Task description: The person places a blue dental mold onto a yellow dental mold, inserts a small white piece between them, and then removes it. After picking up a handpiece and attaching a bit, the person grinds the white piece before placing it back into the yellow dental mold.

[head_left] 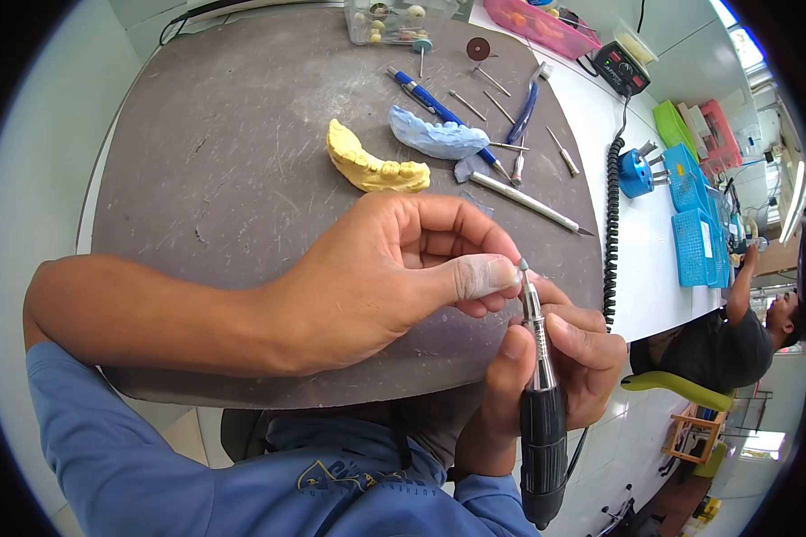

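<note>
My right hand (pixel 587 353) grips a black and silver rotary handpiece (pixel 544 430), its nose pointing up and away from me. A small grey-green tip (pixel 523 265) sits at its end, right beside my left fingertips. My left hand (pixel 394 268) is closed in a pinch, thumb and index finger together, with white dust on the thumb. Whatever lies between those fingers is hidden or too small to name. Beyond my hands lie a yellow dental cast (pixel 367 168) and a light blue dental cast (pixel 434 136).
On the brown board (pixel 233 179) lie a craft knife (pixel 537 206), a blue pen (pixel 425 97), a dark blue brush (pixel 527 107) and several burs. Behind stands a clear box (pixel 394 27). A coiled cord (pixel 612 233) runs along the right. Another person (pixel 725 345) sits farther right.
</note>
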